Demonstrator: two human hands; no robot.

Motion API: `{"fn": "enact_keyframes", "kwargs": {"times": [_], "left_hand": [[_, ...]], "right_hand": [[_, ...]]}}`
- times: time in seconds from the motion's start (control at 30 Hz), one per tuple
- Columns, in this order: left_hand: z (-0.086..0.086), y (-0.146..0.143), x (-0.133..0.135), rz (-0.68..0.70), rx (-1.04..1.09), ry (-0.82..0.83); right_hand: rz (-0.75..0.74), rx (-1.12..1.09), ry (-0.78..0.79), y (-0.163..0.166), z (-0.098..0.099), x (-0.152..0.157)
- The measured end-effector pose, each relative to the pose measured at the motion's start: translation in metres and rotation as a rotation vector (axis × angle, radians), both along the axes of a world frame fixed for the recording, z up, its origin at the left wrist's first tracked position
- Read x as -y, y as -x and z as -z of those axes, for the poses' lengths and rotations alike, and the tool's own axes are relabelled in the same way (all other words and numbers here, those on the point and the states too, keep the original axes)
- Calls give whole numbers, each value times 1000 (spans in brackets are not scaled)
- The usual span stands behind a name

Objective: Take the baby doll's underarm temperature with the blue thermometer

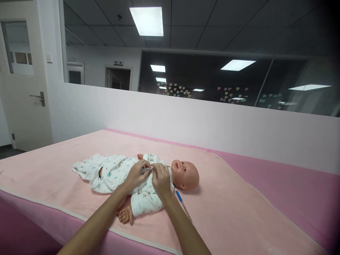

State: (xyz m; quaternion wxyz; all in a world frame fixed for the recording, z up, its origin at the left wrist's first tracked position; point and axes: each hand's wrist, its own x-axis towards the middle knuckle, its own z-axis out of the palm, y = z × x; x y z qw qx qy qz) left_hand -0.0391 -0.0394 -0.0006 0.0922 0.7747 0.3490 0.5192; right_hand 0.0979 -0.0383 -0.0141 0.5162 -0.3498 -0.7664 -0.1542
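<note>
At the far left there is a closed door. In front of me a pink blanket covers the bed. A doll lies on it on its back, legs to the left and head to the right, in a white printed suit. The person's left hand is closed in a pinch on the suit's edge at the chest. The right hand, touching it, pinches the opposite edge. I think they are fastening the front. The next move needs both edges kept together and a steady pull. A thin blue stick lies just beside the right forearm.
</note>
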Motion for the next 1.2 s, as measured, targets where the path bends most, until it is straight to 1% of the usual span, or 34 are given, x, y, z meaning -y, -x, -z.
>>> {"fn": "enact_keyframes", "kwargs": {"times": [0.2, 0.3, 0.53, 0.7, 0.8, 0.9, 1.0, 1.1, 1.2], "left_hand": [[5, 1, 0, -23, 15, 28], [8, 2, -2, -48, -1, 14], [14, -1, -7, -221, -129, -120], [9, -1, -2, -334, -211, -171], [3, 6, 2, -304, -231, -152], [1, 23, 4, -258, -241, -105], [3, 45, 4, -220, -247, -6], [7, 61, 4, -166, -200, 99], [9, 67, 4, -130, -179, 112]], "right_hand": [[12, -13, 4, 0, 0, -1], [13, -38, 25, -1, 2, -2], [11, -54, 27, 0, 1, -1], [43, -55, 0, 0, 0, -1], [72, -43, -12, 0, 0, -2], [88, -30, -18, 0, -1, -2], [93, -23, -15, 0, -1, -2], [97, -12, 2, 0, -1, -2], [96, -3, 21, 0, 0, -3]]}}
